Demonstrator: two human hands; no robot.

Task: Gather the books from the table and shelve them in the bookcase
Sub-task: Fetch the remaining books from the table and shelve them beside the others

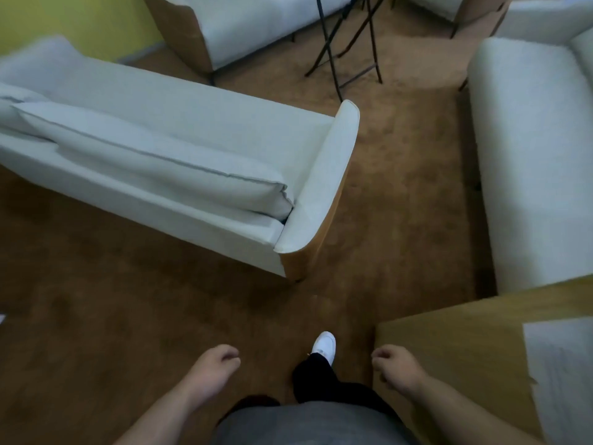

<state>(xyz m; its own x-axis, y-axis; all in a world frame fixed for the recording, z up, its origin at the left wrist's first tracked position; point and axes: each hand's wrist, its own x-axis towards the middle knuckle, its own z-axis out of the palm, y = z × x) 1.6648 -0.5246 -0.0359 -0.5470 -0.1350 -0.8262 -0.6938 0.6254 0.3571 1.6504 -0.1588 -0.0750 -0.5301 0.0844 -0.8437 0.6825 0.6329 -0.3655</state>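
Empty left hand (215, 364) loosely curled, right hand (396, 367) the same by near-right wooden table (449, 342), blurred white sheet (564, 364) lying on it

Two hands (215, 364) (396, 367); four white sofas (160, 139) (250, 24) (529, 155) (449, 4); one wooden table (449, 348); one white sheet (564, 380); one white shoe (324, 346).

The bench (465, 342) at the lower right runs off the right and bottom edges, the pale sheet (564, 380) on it is too blurred to read, the long sofa (160, 149) is cut by the left edge, and the black legs (322, 14) by the top.
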